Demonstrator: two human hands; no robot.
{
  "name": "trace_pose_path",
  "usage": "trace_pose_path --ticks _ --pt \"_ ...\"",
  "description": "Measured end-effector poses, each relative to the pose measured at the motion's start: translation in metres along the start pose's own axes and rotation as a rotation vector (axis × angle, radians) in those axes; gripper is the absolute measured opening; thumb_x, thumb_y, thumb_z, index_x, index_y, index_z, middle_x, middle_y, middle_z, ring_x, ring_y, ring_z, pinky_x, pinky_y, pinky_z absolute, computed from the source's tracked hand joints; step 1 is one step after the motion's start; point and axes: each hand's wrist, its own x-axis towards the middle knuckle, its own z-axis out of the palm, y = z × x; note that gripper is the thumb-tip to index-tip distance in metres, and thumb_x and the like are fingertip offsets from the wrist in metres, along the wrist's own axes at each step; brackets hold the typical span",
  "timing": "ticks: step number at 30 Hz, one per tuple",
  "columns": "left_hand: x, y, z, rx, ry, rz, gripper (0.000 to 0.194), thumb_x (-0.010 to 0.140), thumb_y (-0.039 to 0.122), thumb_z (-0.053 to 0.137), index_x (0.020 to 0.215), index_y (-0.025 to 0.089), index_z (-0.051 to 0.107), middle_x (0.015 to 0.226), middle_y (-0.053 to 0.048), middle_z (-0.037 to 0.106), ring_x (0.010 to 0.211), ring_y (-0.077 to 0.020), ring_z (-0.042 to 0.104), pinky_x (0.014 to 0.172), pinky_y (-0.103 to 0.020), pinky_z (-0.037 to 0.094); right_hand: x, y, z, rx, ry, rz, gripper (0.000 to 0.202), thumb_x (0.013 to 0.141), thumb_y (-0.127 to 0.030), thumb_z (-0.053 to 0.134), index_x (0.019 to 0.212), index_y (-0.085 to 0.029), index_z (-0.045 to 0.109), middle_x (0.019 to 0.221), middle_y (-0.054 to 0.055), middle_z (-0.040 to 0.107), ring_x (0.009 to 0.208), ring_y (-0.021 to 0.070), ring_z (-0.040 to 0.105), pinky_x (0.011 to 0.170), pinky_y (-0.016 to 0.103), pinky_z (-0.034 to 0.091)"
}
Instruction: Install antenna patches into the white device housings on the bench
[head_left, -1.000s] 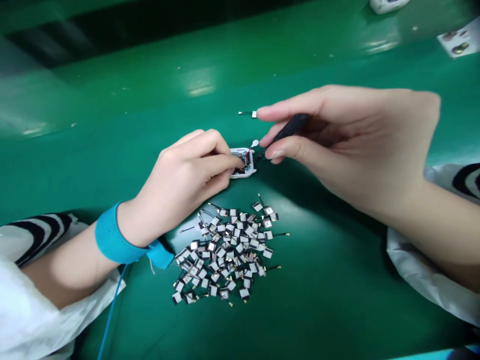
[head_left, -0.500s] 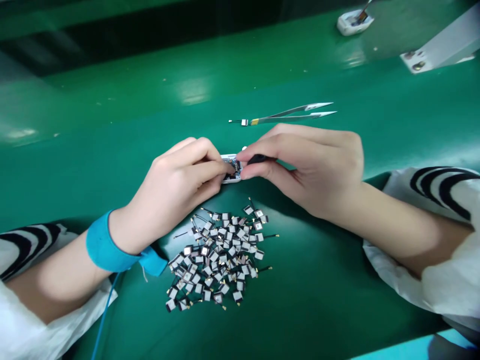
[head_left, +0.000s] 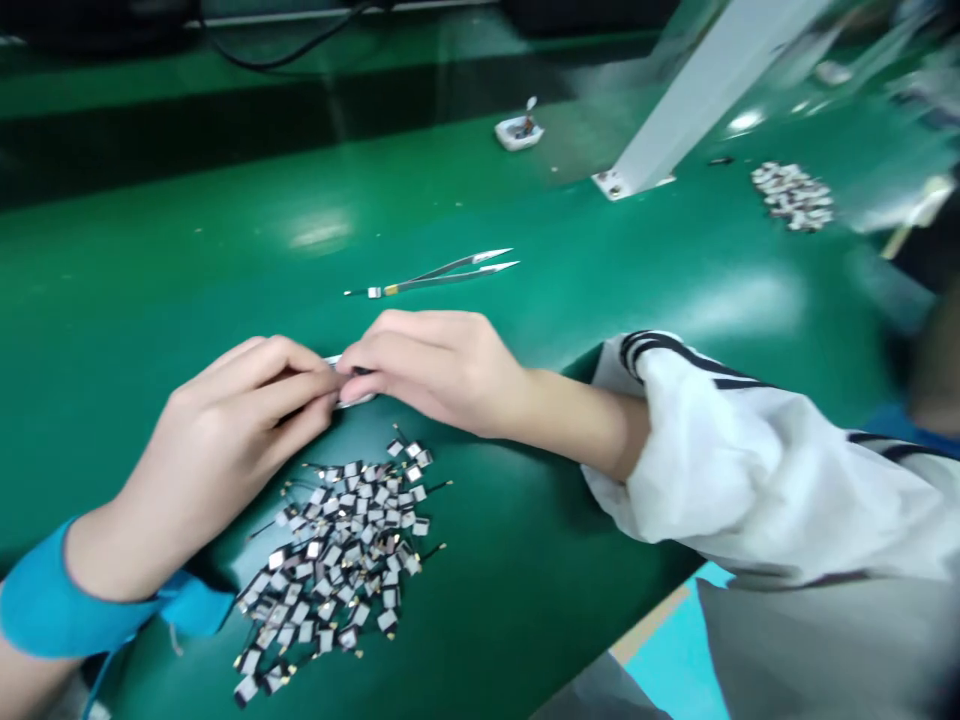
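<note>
Tweezers (head_left: 454,275) lie beyond the right hand (head_left: 446,372), which pinches a black object (head_left: 362,371). The left hand (head_left: 236,430) grips a white casing (head_left: 358,401).

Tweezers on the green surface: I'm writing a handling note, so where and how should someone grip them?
Probably pinch the tweezers across both prongs at mid-length, from above, using the right hand once free. They lie flat, prongs spread, pointed tips facing right; a small square part sits at the yellow end, so avoid gripping there.

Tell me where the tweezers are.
In the head view, the tweezers lie on the green table just beyond the right hand, tips pointing right, their yellow end next to a small white part with a dark lead.
</note>
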Motion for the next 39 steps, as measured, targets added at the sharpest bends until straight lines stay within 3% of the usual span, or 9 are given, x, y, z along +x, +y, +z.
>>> trace_pose_path --ticks 4,10,15,19,21,26,32,39 --pt "0.0 -0.001 0.0 0.059 0.006 0.005 0.02 0.085 0.032 0.041 0.078 0.018 0.053 0.078 0.001 0.051 0.07 -0.0102 0.047 0.064 -0.023 0.036 0.0 0.002 0.002 -0.067 -0.012 -0.035 0.028 0.088 -0.032 0.035 0.096 -0.015 0.054 0.085 -0.002 0.055 0.078 0.0035 0.051 0.072 0.015 0.042" --pt "-0.002 -0.004 -0.001 0.049 0.007 -0.006 0.004 0.08 0.021 0.05 0.079 0.021 0.054 0.079 0.002 0.052 0.068 -0.0109 0.048 0.064 -0.023 0.037 0.003 0.001 0.0 -0.16 -0.065 -0.026 0.044 0.088 -0.036 0.011 0.096 -0.022 0.052 0.084 -0.006 0.051 0.077 0.0003 0.048 0.073 0.011 0.038" --pt "0.001 0.0 -0.004 0.076 0.005 0.037 0.005 0.08 0.018 0.05 0.077 0.018 0.052 0.076 0.001 0.05 0.066 -0.0104 0.048 0.059 -0.023 0.035 0.005 -0.005 -0.006 -0.124 -0.186 0.01 0.033 0.09 -0.033 0.025 0.099 -0.015 0.051 0.088 0.0 0.051 0.082 0.0053 0.049 0.074 0.018 0.041" --pt "0.004 0.002 -0.005 0.055 -0.01 0.03 0.003 0.08 0.018 0.051 0.077 0.019 0.053 0.076 0.001 0.051 0.065 -0.01 0.048 0.056 -0.023 0.033 0.005 -0.007 -0.006 -0.137 -0.201 0.04 0.035 0.091 -0.033 0.024 0.1 -0.015 0.052 0.088 0.0 0.049 0.08 0.0052 0.048 0.073 0.019 0.04" --pt "0.005 0.003 -0.004 0.055 -0.009 0.03 0.002 0.079 0.018 0.052 0.078 0.018 0.054 0.076 0.001 0.051 0.065 -0.0094 0.048 0.056 -0.022 0.034 0.004 -0.006 -0.003 -0.155 -0.165 0.043 0.039 0.092 -0.034 0.018 0.099 -0.016 0.053 0.087 -0.002 0.048 0.078 0.0031 0.047 0.069 0.017 0.039" --pt "0.004 0.002 -0.004 0.079 -0.001 0.039 0.003 0.078 0.017 0.054 0.08 0.019 0.053 0.075 0.002 0.052 0.064 -0.0089 0.049 0.056 -0.021 0.036 0.003 -0.006 0.003 -0.139 -0.048 0.085 0.082 0.081 -0.039 -0.023 0.092 -0.017 0.056 0.082 -0.004 0.051 0.071 -0.0017 0.048 0.06 0.02 0.035" --pt "0.002 -0.001 -0.004 0.077 -0.027 0.032 0.011 0.076 0.014 0.056 0.085 0.02 0.056 0.079 0.002 0.053 0.067 -0.0098 0.051 0.059 -0.021 0.04 0.006 -0.004 0.005 -0.026 0.072 0.125 0.085 0.079 -0.048 -0.019 0.081 -0.015 0.059 0.075 -0.004 0.055 0.067 -0.0025 0.049 0.058 0.017 0.038" --pt "0.0 -0.001 -0.012 0.001 -0.114 -0.064 0.023 0.077 0.015 0.053 0.095 0.028 0.057 0.082 0.003 0.056 0.073 -0.0128 0.056 0.064 -0.023 0.043 0.015 0.012 -0.001 0.164 0.532 0.398 0.083 0.077 -0.06 -0.012 0.078 -0.011 0.056 0.075 -0.003 0.059 0.073 -0.0021 0.053 0.07 0.01 0.042"
